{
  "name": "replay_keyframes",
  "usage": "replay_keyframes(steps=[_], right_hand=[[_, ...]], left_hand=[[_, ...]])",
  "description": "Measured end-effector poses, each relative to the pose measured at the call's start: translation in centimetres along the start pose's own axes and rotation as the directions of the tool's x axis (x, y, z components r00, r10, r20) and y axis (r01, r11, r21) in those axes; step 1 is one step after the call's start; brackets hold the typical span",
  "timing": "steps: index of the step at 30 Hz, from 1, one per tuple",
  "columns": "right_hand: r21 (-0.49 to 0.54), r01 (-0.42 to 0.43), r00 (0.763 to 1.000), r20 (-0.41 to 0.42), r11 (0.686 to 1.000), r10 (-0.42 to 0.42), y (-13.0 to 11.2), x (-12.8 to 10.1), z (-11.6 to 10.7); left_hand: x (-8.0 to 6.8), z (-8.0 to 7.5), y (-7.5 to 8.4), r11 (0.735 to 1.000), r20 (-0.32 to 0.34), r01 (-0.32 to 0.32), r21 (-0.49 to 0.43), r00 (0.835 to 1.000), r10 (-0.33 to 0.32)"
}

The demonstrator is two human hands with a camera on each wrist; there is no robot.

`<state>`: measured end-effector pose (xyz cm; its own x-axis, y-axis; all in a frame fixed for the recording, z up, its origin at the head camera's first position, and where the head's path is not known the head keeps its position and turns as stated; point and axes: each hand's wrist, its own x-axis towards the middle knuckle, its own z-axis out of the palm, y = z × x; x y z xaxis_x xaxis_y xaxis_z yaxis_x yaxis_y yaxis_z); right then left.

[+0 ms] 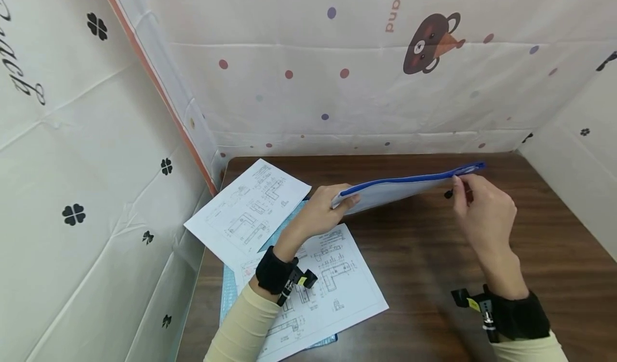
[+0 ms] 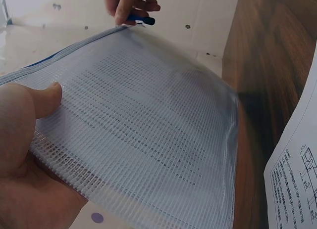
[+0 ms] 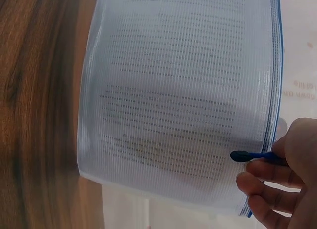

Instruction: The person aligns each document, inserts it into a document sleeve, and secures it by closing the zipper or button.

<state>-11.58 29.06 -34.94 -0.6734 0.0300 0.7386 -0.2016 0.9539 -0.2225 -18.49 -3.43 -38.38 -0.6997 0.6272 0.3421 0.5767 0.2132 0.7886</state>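
A translucent mesh zip pouch (image 1: 405, 189) with a blue zipper edge is held tilted above the dark wooden table (image 1: 434, 255); a printed sheet shows faintly inside it (image 3: 183, 90). My left hand (image 1: 344, 201) grips the pouch's left end, thumb on top (image 2: 44, 98). My right hand (image 1: 458, 186) pinches the small blue zipper pull (image 3: 252, 156) at the pouch's right end. In the left wrist view the pouch (image 2: 148, 125) fills the frame, with the right hand (image 2: 131, 6) at its far corner.
Two white sheets with technical drawings lie on the table's left side, one far (image 1: 250, 212) and one near (image 1: 332, 287), over a light blue mesh folder (image 1: 230, 292). Patterned fabric walls (image 1: 337, 83) enclose the table on the left, back and right.
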Motion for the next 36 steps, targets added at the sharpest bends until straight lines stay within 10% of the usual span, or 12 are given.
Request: replay_keyframes(steps=[36], right_hand=[[-0.039,-0.031,1.000,0.002,0.999,0.031,4.7,-0.3,-1.6]], left_hand=[[-0.1,-0.5,0.1,1.000,-0.006,-0.021,0.010,1.000,0.021]])
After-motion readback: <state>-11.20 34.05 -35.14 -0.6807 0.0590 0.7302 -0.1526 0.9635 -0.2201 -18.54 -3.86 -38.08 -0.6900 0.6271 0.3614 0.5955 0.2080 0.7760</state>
